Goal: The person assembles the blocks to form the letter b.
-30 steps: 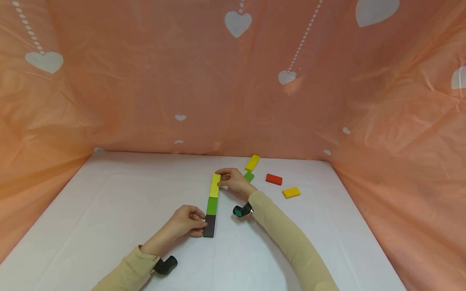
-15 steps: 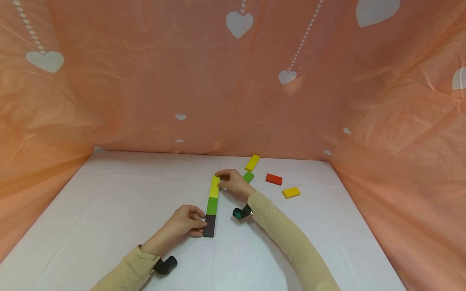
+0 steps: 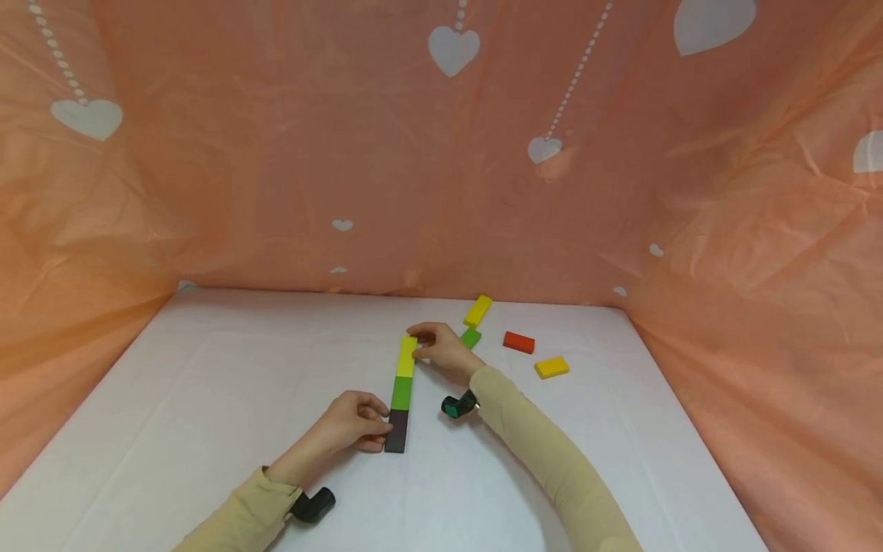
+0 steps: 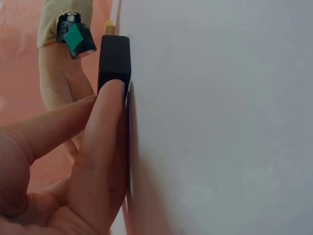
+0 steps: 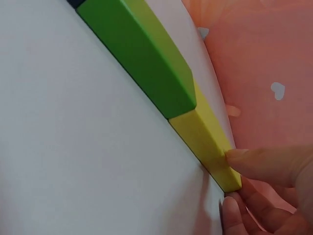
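Three flat blocks lie end to end in a line on the white table. The black block [image 3: 396,431] is nearest, the green block [image 3: 402,392] in the middle and the yellow block [image 3: 407,357] farthest. My left hand [image 3: 352,422] holds the black block at its left side, with thumb and fingertips against it. My right hand [image 3: 444,349] grips the far part of the yellow block. In the right wrist view, the thumb touches the side of the yellow block [image 5: 203,142] and the other fingers are at its far end. The green and yellow ends meet there.
Beyond my right hand lie a loose yellow block [image 3: 478,310] and another green block [image 3: 471,337], partly hidden by the hand. A red block [image 3: 519,342] and an orange-yellow block [image 3: 552,367] are farther right. Pinkish cloth [image 3: 276,153] walls the table's back and sides.
My right hand has brought the yellow block slightly nearer, toward the green one. My left hand and the black and green blocks have stayed put.
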{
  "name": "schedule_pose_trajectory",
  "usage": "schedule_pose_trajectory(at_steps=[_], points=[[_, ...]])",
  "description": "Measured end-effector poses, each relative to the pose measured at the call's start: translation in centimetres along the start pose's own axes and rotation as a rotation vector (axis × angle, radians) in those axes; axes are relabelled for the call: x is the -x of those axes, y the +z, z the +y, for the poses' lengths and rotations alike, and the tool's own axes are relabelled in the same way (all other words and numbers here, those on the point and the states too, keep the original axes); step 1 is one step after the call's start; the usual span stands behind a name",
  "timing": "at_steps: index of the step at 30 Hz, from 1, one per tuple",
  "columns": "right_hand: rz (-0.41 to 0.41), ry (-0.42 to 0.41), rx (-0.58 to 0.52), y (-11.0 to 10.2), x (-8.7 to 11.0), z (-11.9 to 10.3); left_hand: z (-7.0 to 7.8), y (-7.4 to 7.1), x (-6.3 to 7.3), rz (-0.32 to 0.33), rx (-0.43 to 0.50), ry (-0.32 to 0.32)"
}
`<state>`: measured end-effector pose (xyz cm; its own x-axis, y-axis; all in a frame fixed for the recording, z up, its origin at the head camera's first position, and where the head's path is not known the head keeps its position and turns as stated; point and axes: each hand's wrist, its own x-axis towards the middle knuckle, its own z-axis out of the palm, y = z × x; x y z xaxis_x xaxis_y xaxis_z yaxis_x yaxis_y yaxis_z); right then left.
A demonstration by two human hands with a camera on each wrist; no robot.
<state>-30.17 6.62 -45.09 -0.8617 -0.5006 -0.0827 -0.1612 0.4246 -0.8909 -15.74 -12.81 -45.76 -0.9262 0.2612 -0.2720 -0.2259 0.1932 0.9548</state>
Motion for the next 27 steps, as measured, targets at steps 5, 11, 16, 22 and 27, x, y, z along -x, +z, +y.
schedule_pose_trajectory(at_steps=[5, 11, 16, 22, 27], points=[[-0.002, -0.003, 0.001, -0.4, -0.2, 0.4, 0.0, 0.0, 0.1, 0.0, 0.004, -0.005], [-0.015, -0.072, 0.015, -2.8, -0.2, -0.3, 0.3, 0.1, 0.2, 0.007, 0.003, -0.013], [-0.015, -0.133, 0.04, -5.9, -0.6, -0.3, 0.2, 0.1, 0.1, 0.002, 0.002, -0.016], [0.006, -0.126, 0.084, -9.5, -0.9, 0.2, 0.2, 0.1, 0.0, 0.002, -0.006, -0.005], [0.005, -0.1, 0.121, -11.7, -0.9, 1.1, 0.1, 0.1, -0.1, 0.006, -0.015, -0.003]])
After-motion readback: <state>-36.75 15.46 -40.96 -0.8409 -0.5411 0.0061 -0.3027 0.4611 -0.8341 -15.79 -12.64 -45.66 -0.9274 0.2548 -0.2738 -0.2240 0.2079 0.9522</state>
